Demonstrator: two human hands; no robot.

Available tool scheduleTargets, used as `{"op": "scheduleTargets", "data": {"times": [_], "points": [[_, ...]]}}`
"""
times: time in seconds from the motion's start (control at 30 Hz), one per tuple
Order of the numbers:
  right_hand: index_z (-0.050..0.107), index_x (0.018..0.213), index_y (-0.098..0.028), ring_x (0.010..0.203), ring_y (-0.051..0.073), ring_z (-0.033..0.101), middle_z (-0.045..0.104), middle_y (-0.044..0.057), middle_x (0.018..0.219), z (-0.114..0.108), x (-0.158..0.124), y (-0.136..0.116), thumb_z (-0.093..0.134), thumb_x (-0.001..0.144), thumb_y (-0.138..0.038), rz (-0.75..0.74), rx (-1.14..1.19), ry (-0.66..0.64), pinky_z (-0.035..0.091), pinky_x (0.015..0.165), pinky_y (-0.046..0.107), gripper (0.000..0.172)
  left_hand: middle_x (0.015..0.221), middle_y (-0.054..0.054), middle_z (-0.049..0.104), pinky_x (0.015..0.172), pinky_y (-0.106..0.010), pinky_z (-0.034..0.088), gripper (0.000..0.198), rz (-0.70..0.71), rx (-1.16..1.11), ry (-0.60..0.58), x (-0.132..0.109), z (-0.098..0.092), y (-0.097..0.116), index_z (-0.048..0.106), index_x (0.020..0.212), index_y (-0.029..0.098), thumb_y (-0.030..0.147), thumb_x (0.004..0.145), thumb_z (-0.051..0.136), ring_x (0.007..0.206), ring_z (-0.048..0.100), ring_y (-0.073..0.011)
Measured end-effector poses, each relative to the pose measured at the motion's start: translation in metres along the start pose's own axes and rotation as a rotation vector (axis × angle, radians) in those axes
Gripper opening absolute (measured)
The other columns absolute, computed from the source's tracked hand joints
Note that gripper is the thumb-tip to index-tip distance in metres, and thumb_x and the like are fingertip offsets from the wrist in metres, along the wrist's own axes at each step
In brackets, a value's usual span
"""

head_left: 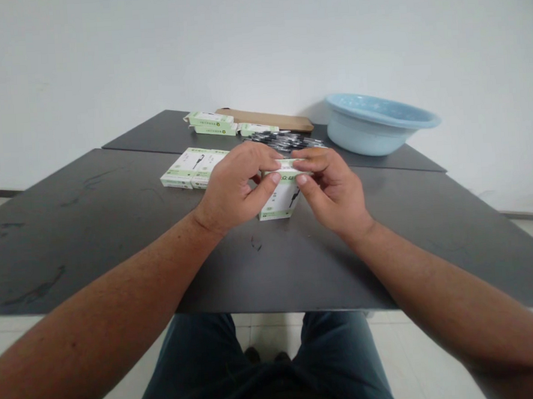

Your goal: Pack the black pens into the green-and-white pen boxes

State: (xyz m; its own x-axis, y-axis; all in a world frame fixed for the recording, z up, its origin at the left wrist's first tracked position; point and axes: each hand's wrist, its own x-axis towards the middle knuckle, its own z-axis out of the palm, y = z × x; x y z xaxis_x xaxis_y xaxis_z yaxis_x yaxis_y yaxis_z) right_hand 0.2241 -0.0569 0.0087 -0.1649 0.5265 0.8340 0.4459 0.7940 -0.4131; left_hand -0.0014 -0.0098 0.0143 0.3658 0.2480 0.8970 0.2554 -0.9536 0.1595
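Upright on the dark table stands a small white and green pen box (280, 200), with a pen printed on its front. My left hand (242, 180) grips its upper left edge, thumb on the front face and fingers over the top. On the other side, my right hand (333, 189) holds the upper right edge in the same way. The fingertips of both hands meet near the box's top. Just left of my left hand, more boxes of the same kind (194, 165) lie flat side by side, partly covered by that hand.
Behind my hands lies a heap of pens (285, 140). Further back are several green and white boxes (214, 129) and a flat brown cardboard piece (266, 118). A light blue basin (370, 130) stands at the back right. A seam crosses the table (115, 233).
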Motion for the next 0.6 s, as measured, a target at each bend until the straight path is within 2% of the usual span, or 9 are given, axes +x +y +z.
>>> {"op": "scheduleTargets", "data": {"times": [0.07, 0.13, 0.23, 0.33, 0.37, 0.43, 0.5, 0.53, 0.6], "points": [[0.075, 0.120, -0.032, 0.128, 0.031, 0.071, 0.076, 0.009, 0.133, 0.000, -0.001, 0.002, 0.065, 0.107, -0.044, 0.009, -0.006, -0.008, 0.059, 0.112, 0.057, 0.020, 0.115, -0.007, 0.079, 0.087, -0.041, 0.063, 0.009, -0.026, 0.011, -0.007, -0.001, 0.000, 0.001, 0.068, 0.105, 0.025, 0.033, 0.101, 0.067, 0.108, 0.075, -0.0239], [0.076, 0.120, -0.032, 0.128, 0.031, 0.071, 0.076, 0.009, 0.132, 0.000, -0.001, 0.002, 0.064, 0.107, -0.047, 0.039, -0.024, -0.013, 0.059, 0.111, 0.058, 0.023, 0.121, -0.008, 0.079, 0.087, -0.040, 0.063, 0.016, -0.044, 0.001, -0.031, -0.002, 0.001, 0.002, 0.070, 0.114, 0.025, 0.035, 0.102, 0.066, 0.111, 0.074, -0.0242], [0.076, 0.120, -0.032, 0.129, 0.032, 0.070, 0.076, 0.010, 0.132, -0.002, -0.001, 0.001, 0.063, 0.108, -0.048, 0.055, -0.034, -0.017, 0.059, 0.112, 0.058, 0.024, 0.124, -0.009, 0.079, 0.098, -0.042, 0.062, 0.025, -0.035, -0.024, -0.078, -0.003, 0.003, 0.002, 0.070, 0.125, 0.024, 0.036, 0.104, 0.064, 0.115, 0.074, -0.0246], [0.073, 0.131, -0.033, 0.131, 0.032, 0.069, 0.072, 0.009, 0.141, 0.001, -0.006, 0.004, 0.062, 0.108, -0.046, 0.062, -0.012, -0.032, 0.061, 0.108, 0.055, 0.028, 0.120, -0.008, 0.080, 0.101, -0.041, 0.061, 0.022, -0.065, -0.042, -0.056, -0.004, 0.006, 0.000, 0.073, 0.121, 0.023, 0.036, 0.106, 0.063, 0.113, 0.075, -0.0237], [0.068, 0.141, -0.034, 0.128, 0.031, 0.070, 0.069, 0.010, 0.147, 0.003, -0.009, 0.007, 0.063, 0.107, -0.046, 0.096, 0.003, -0.050, 0.063, 0.104, 0.053, 0.036, 0.119, -0.008, 0.080, 0.099, -0.040, 0.061, 0.022, -0.089, -0.047, -0.034, -0.005, 0.007, -0.001, 0.073, 0.120, 0.023, 0.035, 0.106, 0.063, 0.112, 0.075, -0.0234], [0.046, 0.163, -0.035, 0.117, 0.030, 0.074, 0.064, 0.012, 0.154, 0.011, -0.015, 0.013, 0.066, 0.104, -0.047, 0.220, 0.034, -0.123, 0.065, 0.095, 0.051, 0.063, 0.119, -0.007, 0.080, 0.097, -0.039, 0.062, 0.021, -0.130, -0.057, 0.021, -0.006, 0.010, -0.004, 0.074, 0.120, 0.023, 0.034, 0.105, 0.063, 0.111, 0.075, -0.0230], [0.031, 0.171, -0.032, 0.106, 0.031, 0.077, 0.068, 0.014, 0.149, 0.018, -0.021, 0.020, 0.073, 0.099, -0.047, 0.361, 0.017, -0.233, 0.066, 0.090, 0.052, 0.085, 0.120, -0.007, 0.079, 0.100, -0.040, 0.061, 0.021, -0.176, -0.062, 0.062, -0.007, 0.012, -0.006, 0.074, 0.120, 0.022, 0.032, 0.105, 0.063, 0.112, 0.075, -0.0228], [0.032, 0.169, -0.029, 0.104, 0.032, 0.077, 0.071, 0.015, 0.143, 0.021, -0.023, 0.022, 0.075, 0.096, -0.047, 0.414, -0.009, -0.289, 0.066, 0.090, 0.054, 0.086, 0.120, -0.007, 0.079, 0.101, -0.040, 0.061, 0.021, -0.200, -0.063, 0.066, -0.007, 0.012, -0.007, 0.074, 0.120, 0.022, 0.031, 0.105, 0.063, 0.113, 0.075, -0.0228], [0.045, 0.158, -0.023, 0.106, 0.036, 0.077, 0.076, 0.017, 0.134, 0.025, -0.025, 0.025, 0.077, 0.093, -0.046, 0.476, -0.055, -0.357, 0.064, 0.092, 0.057, 0.076, 0.121, -0.007, 0.079, 0.105, -0.042, 0.061, 0.022, -0.240, -0.048, 0.055, -0.007, 0.013, -0.008, 0.073, 0.121, 0.022, 0.029, 0.105, 0.061, 0.115, 0.074, -0.0231]]}}
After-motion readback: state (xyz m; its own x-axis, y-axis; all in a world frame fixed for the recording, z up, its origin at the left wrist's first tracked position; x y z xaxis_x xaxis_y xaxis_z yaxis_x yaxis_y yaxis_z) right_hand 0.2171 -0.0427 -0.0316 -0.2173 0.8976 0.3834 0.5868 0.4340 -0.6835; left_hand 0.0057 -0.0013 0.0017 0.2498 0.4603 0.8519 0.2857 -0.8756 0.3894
